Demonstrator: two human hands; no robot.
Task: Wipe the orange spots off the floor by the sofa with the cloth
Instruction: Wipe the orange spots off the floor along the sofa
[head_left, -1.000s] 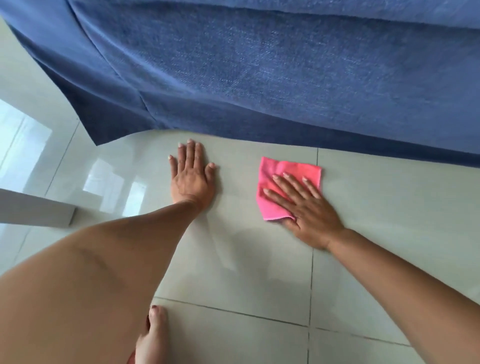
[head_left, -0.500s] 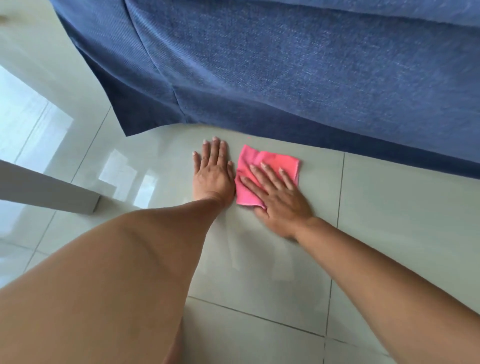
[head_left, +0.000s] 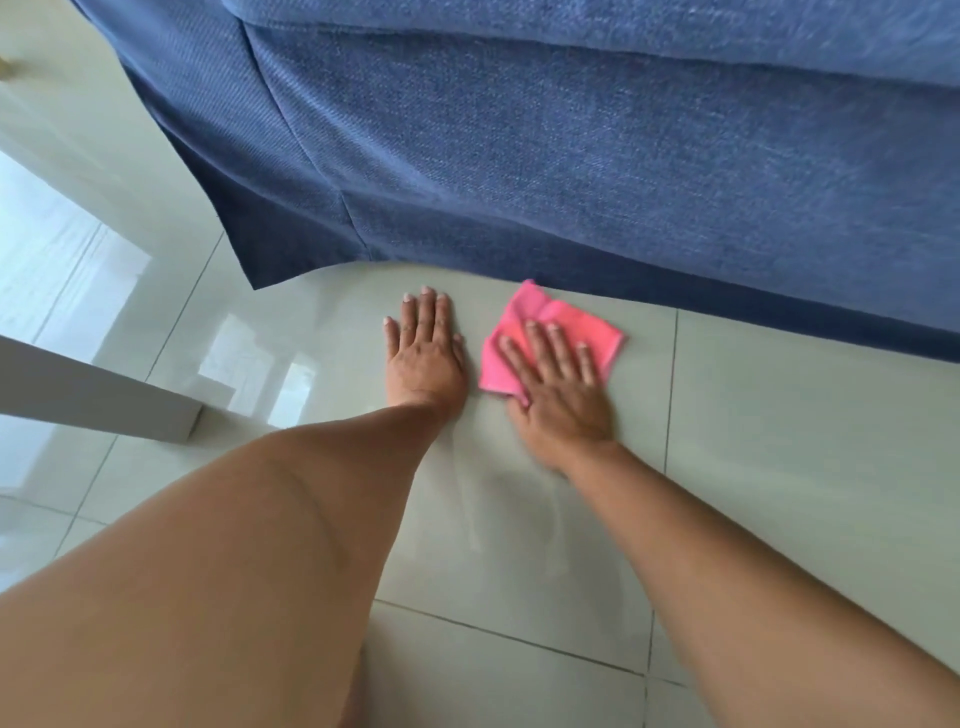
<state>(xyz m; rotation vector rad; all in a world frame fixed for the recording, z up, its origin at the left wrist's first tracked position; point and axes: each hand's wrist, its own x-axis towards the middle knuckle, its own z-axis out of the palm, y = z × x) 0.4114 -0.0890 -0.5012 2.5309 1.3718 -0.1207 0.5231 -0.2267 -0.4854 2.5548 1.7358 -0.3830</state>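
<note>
A folded pink cloth (head_left: 563, 317) lies on the pale tiled floor (head_left: 779, 441) just in front of the blue sofa (head_left: 519, 171). My right hand (head_left: 558, 395) presses flat on the cloth with fingers spread, covering its near half. My left hand (head_left: 426, 353) rests flat on the bare tile just left of the cloth, fingers together, holding nothing. A faint wet streak shows on the tile below the hands. No orange spots show on the visible floor.
The sofa's skirt hangs to the floor along the far side and ends at a corner (head_left: 254, 286) on the left. A white furniture leg (head_left: 104, 395) stands on the tile at the left. Grout lines cross the floor.
My right hand slid the cloth left beside my left hand, then back to the right and slightly toward the sofa. My left hand stayed planted on the tile.
</note>
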